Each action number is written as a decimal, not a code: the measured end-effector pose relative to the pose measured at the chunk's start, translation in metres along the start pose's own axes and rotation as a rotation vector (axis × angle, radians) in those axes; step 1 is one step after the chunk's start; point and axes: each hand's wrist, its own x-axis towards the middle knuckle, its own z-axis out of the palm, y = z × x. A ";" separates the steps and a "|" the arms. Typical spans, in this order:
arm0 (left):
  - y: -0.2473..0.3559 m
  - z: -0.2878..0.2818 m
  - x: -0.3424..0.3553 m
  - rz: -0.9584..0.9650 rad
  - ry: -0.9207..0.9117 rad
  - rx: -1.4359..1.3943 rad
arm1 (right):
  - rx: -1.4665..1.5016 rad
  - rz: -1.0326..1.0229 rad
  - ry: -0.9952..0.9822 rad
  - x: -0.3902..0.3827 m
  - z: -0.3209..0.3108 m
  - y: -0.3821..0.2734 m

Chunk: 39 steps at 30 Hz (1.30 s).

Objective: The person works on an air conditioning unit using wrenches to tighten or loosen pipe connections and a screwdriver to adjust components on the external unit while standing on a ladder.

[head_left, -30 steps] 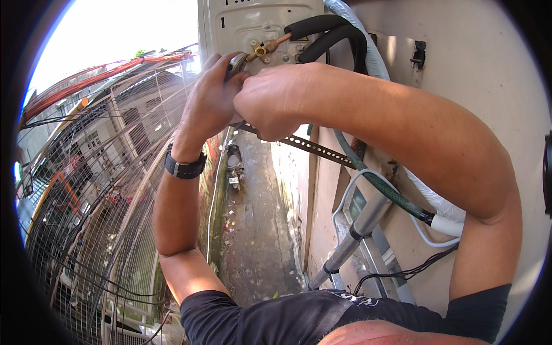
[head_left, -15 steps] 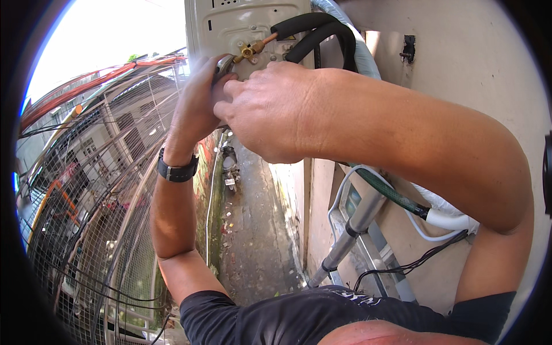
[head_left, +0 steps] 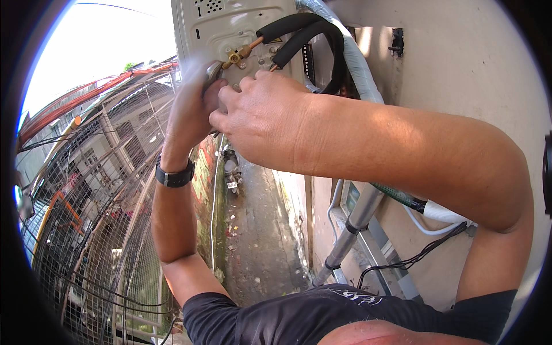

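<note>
A brass valve (head_left: 234,57) sticks out of the pale metal outdoor unit (head_left: 244,17), joined to a copper pipe (head_left: 256,42). By the valve's left end is the rounded metal head of a wrench (head_left: 213,71), its exact kind unclear. My left hand (head_left: 194,106) is closed around this wrench, with the fingers partly blurred. Just right of it, my right hand (head_left: 261,118) is curled with its back toward me. Its fingertips meet or overlap the left hand's area, and whatever they grip is hidden.
Black insulated pipes (head_left: 333,46) loop beside a wrapped pale-blue line (head_left: 359,57). A ladder (head_left: 374,247) with a grey tubular rail (head_left: 351,230) stands below my right arm. Tangled cables and wire mesh (head_left: 109,230) fill the left side. Far below runs a narrow alley (head_left: 261,230).
The whole view has shifted, putting the unit and valve farther left. My right hand sits slightly lower against the valve, uncovering the second pipe's copper end. The wrench head stays beside the valve.
</note>
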 end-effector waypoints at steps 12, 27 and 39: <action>0.009 -0.003 0.002 -0.123 -0.017 0.099 | 0.029 0.039 0.038 0.001 0.008 -0.003; 0.012 -0.002 0.002 -0.113 -0.015 0.106 | -0.012 0.044 0.117 -0.003 0.018 -0.006; 0.007 -0.001 0.001 -0.067 0.003 0.109 | -0.077 0.057 0.174 -0.006 0.024 -0.009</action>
